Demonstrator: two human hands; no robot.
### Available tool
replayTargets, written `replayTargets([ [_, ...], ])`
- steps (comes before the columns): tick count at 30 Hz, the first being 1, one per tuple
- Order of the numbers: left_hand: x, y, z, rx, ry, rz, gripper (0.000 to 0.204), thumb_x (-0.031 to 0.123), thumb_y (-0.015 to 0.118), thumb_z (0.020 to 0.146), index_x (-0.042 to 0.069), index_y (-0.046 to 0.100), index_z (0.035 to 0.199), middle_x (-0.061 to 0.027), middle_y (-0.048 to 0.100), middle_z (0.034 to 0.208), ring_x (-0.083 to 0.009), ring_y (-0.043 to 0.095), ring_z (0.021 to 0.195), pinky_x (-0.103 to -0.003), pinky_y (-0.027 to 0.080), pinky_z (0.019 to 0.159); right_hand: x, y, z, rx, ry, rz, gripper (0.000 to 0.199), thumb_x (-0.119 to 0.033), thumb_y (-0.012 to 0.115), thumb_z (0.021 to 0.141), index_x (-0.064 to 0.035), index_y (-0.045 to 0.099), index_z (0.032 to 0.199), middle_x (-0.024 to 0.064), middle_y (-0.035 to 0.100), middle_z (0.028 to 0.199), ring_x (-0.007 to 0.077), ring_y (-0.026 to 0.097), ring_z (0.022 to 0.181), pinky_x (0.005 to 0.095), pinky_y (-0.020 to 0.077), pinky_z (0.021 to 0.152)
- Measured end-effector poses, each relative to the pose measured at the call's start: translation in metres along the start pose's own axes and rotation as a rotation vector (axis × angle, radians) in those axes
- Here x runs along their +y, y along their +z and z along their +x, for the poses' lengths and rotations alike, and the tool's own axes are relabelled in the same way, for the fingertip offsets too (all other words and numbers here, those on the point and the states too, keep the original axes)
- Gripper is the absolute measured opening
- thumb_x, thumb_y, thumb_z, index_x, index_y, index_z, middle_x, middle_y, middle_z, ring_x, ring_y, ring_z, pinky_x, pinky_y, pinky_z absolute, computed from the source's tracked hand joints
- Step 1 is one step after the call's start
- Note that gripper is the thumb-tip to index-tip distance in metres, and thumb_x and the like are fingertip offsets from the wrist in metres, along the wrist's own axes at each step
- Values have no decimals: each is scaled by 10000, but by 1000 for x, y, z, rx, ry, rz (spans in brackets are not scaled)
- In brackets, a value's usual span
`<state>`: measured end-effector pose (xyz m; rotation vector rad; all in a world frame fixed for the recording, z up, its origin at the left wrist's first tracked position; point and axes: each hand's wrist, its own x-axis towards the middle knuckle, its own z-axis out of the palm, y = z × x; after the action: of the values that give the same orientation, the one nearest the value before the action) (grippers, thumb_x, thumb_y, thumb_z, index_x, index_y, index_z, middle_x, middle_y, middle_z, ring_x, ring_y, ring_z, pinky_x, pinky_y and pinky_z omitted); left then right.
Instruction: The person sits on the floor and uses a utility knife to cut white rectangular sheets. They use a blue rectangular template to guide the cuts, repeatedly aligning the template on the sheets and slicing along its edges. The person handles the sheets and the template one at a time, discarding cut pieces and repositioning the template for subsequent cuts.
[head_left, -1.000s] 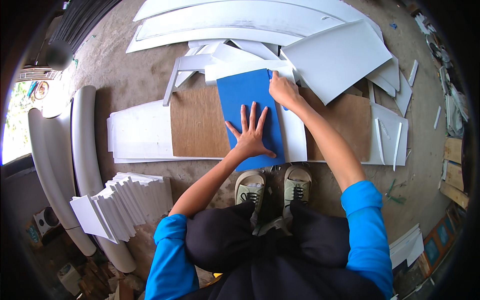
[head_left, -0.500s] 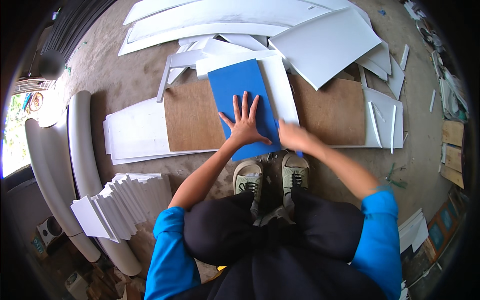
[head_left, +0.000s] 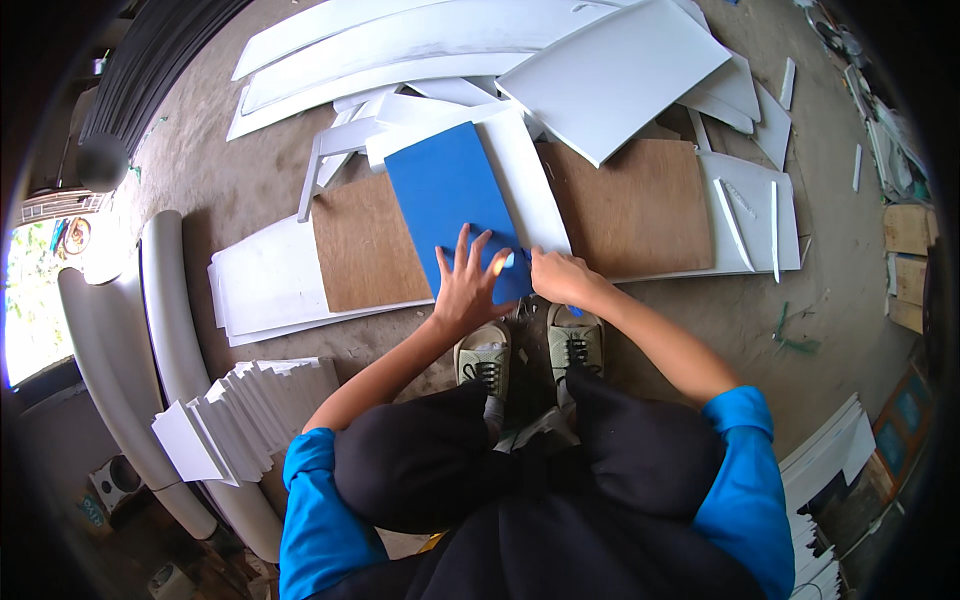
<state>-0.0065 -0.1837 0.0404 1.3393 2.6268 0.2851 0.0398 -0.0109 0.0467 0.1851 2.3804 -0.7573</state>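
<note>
A rectangular blue board [head_left: 445, 185] lies on a white sheet [head_left: 520, 170], which sticks out along its right side. Over the board's near end, my left hand [head_left: 466, 290] has its fingers apart and bent, fingertips on the blue surface. A small bright spot shows beside its thumb and forefinger; I cannot make out what it is. My right hand [head_left: 560, 277] is closed at the board's near right edge, around a slim blue tool [head_left: 574, 311]. Bits of the tool show at both ends of the fist; its tip is hidden.
Brown wooden board [head_left: 630, 205] lies under the sheets. White offcuts [head_left: 620, 80] pile up beyond. White strips [head_left: 735, 225] lie at the right. A stack of white pieces [head_left: 245, 415] and long rolls [head_left: 175, 300] stand at the left. My shoes [head_left: 482, 365] are close below the board.
My left hand has slid toward me down the blue board, and its fingers have bent. My right hand, blurred before, now sits sharp at the board's edge. The whole view has shifted slightly.
</note>
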Motion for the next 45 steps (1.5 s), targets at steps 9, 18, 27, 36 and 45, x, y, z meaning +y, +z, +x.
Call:
replayTargets([
  [9, -4, 14, 5, -31, 12, 113, 925, 446, 749, 531, 175, 309, 1298, -184, 214, 1360, -434, 136, 1274, -707, 231, 865, -4, -18, 8, 29, 4, -17, 254, -100, 405, 777, 67, 524, 927, 295, 583, 910, 402, 578, 901, 456, 451, 791],
  [18, -29, 14, 38, 73, 11, 134, 817, 519, 677, 593, 218, 368, 1286, -140, 256, 1352, -404, 162, 1275, -711, 197, 863, -4, -37, 39, 58, 64, -56, 251, -96, 388, 800, 54, 483, 978, 261, 598, 909, 385, 590, 875, 438, 464, 772],
  [27, -26, 16, 36, 58, -19, 182, 825, 518, 659, 623, 219, 318, 1312, -139, 228, 1363, -384, 148, 1283, -709, 210, 863, 15, 12, -10, 96, -4, -29, 238, -121, 370, 845, 63, 388, 995, 306, 573, 720, 432, 587, 724, 510, 473, 625],
  [36, -27, 14, 38, 88, -18, 168, 834, 504, 685, 584, 223, 353, 1295, -137, 252, 1353, -402, 159, 1274, -718, 207, 861, 30, 18, -26, 144, 22, 31, 196, -183, 410, 865, -1, 421, 937, 242, 588, 678, 410, 591, 673, 502, 462, 611],
  [45, -34, 13, 40, 183, -21, 107, 627, 557, 583, 685, 271, 442, 1225, -81, 341, 1300, -341, 244, 1237, -646, 206, 873, 41, -48, -15, 13, 43, 1201, 606, -23, 513, 814, -127, 178, 1308, 93, 475, 918, 166, 562, 701, 303, 491, 593],
])
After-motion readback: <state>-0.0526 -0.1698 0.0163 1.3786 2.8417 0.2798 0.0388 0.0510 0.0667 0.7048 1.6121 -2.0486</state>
